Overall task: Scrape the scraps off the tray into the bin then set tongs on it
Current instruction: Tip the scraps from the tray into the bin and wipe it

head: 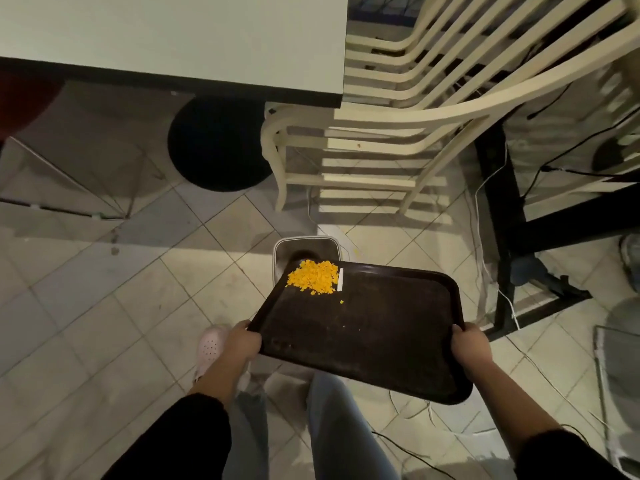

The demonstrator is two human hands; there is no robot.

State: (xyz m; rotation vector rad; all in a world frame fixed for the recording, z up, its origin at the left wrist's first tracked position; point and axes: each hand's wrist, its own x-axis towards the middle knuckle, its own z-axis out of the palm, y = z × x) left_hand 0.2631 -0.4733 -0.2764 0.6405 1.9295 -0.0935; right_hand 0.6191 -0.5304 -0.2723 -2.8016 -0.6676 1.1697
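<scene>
I hold a dark brown tray (367, 327) with both hands above the tiled floor. My left hand (240, 342) grips its near left edge and my right hand (471, 348) grips its right edge. The tray tilts toward its far left corner, where a heap of orange scraps (313, 277) and a small white strip (340, 279) lie. That corner hangs over the open top of a small grey bin (306, 245) standing on the floor. No tongs are in view.
A white table (173, 39) with a round black base (218, 143) stands ahead. Cream slatted chairs (377, 133) are stacked to the right of it. A black metal frame (512, 220) and loose cables cross the floor at right. My legs and a pink shoe (211, 348) show below.
</scene>
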